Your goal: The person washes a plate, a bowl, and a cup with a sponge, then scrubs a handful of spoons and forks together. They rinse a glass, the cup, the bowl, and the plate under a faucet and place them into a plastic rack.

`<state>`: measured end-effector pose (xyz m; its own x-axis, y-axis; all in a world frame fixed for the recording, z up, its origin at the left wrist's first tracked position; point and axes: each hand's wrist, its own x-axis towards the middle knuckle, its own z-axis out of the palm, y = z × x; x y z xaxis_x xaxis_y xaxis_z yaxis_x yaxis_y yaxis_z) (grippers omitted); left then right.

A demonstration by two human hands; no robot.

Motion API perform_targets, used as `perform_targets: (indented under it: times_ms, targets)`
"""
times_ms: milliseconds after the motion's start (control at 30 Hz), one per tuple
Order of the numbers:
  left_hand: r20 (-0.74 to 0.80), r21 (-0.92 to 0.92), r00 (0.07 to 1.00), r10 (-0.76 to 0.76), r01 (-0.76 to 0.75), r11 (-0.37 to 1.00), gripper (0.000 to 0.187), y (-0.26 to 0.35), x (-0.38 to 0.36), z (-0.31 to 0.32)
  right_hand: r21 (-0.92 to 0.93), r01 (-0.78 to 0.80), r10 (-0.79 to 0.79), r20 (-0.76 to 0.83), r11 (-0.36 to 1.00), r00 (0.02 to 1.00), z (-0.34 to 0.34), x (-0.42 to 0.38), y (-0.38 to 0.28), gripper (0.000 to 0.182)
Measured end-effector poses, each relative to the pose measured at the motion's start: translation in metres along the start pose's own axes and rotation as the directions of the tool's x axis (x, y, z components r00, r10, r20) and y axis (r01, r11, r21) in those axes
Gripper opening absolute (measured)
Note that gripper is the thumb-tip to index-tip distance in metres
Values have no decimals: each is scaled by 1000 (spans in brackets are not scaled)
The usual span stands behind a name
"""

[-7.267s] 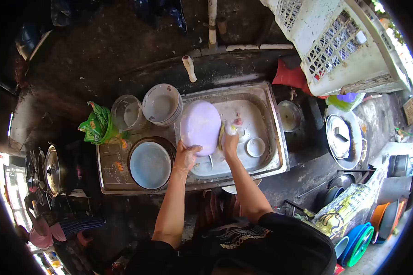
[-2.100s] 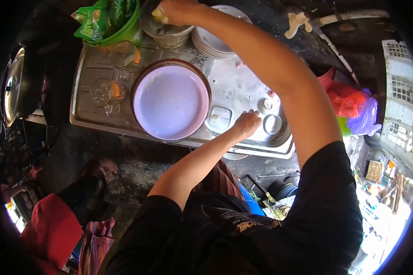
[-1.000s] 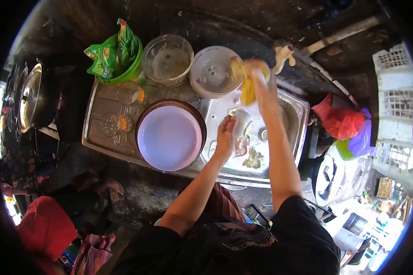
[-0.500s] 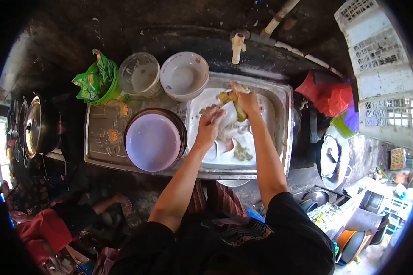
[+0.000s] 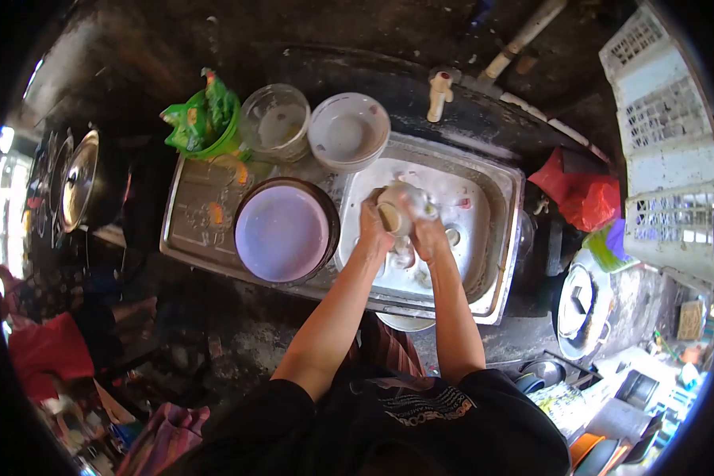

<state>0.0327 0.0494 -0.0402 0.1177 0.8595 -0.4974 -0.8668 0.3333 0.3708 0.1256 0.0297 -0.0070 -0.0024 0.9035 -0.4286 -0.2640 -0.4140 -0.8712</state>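
Over the soapy metal sink (image 5: pixel 496 238), my left hand (image 5: pixel 374 222) is closed round a pale cup (image 5: pixel 392 216) with its opening facing me. My right hand (image 5: pixel 430 234) is closed against the cup's other side, blurred, and a foamy, pale yellowish sponge or cloth shows above its fingers. Other small items lie in the foam under my hands. Left of the sink stand a lilac basin (image 5: pixel 282 233) inside a darker rim, white bowls (image 5: pixel 347 131) and a clear tub (image 5: pixel 275 123).
A green container (image 5: pixel 222 143) with packets stands at the back left, and a tap (image 5: pixel 439 97) sticks out from the wall. Red bags (image 5: pixel 583 194) hang at the right beside a white rack (image 5: pixel 666 151). A person in red (image 5: pixel 51 353) is at the lower left.
The view has shifted and tilted. Both hands have drawn closer together over the sink, and the cup has turned so its opening faces me. The yellow-green sponge or cloth is now mostly hidden.
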Motion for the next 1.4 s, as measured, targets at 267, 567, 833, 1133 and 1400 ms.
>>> perform_targets:
  times_ms: [267, 567, 833, 1133, 1400]
  targets:
    - [-258, -47, 955, 145, -162, 986, 32, 12, -36, 31, 235, 0, 34, -144, 972, 989, -14, 25, -15, 32]
    - [567, 773, 510, 647, -601, -203, 19, 42, -64, 28, -461, 404, -563, -285, 790, 775, 48, -14, -33, 24]
    - [759, 641, 494, 424, -456, -618, 15, 94, -126, -22, -968, -121, -279, -182, 221, 943, -137, 33, 46, 33]
    - [668, 614, 584, 461, -82, -785, 22, 104, -155, -49, -299, -529, 446, -304, 794, 842, -224, 44, 93, 24]
    - [586, 810, 724, 364, -506, -297, 22, -17, -103, -60, -776, -95, -90, -192, 624, 977, -164, 27, 116, 29]
